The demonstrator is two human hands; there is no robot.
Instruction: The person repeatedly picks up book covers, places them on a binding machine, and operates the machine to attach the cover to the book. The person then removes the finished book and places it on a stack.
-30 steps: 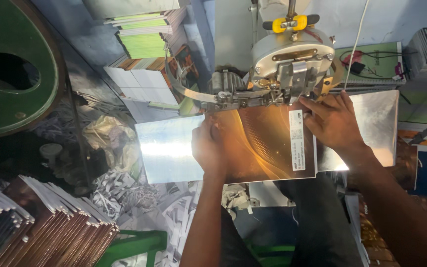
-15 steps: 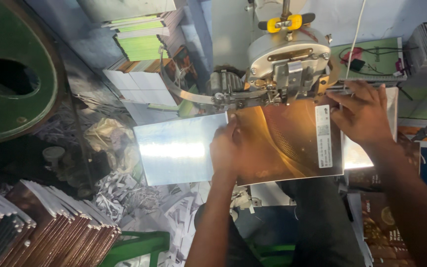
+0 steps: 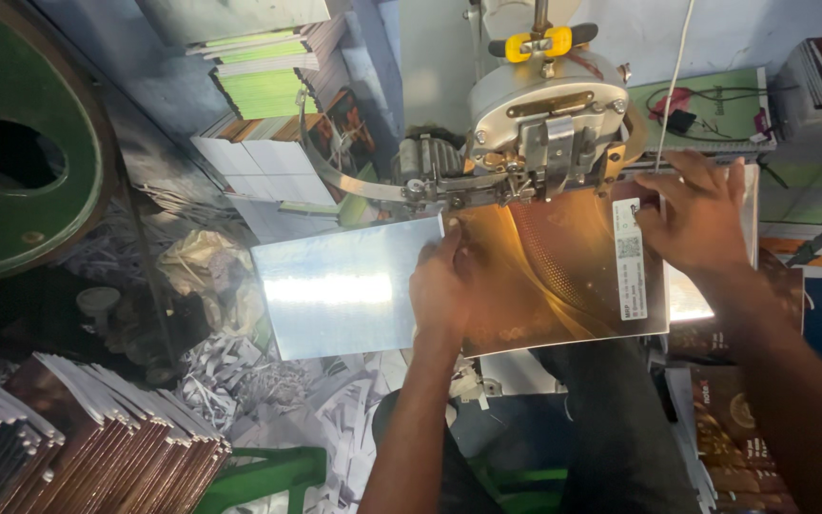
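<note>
Left hand: left hand (image 3: 441, 286) lies flat, palm down, on the near-left part of the brown booklet cover (image 3: 563, 276), fingers together and pointing toward the machine; forearm runs up from the bottom edge of the view.
Right hand: right hand (image 3: 701, 219) rests on the far-right corner of the cover, fingers spread and slightly curled, pressing down rather than pinching; forearm comes in from the lower right.
Booklet cover: glossy brown-gold, shining under a warm light, with a white label strip (image 3: 630, 259) along its right side; lies flat on the silver metal plate (image 3: 344, 286), its far edge tucked under the machine head.
Machine: grey stitching machine head (image 3: 544, 124) with a yellow wing piece (image 3: 533, 43) on top, directly above the cover's far edge.
Surroundings: stack of brown-backed booklets (image 3: 97, 438) at lower left; paper trimmings (image 3: 240, 381) beside the plate; green round frame (image 3: 21, 143) at upper left.
</note>
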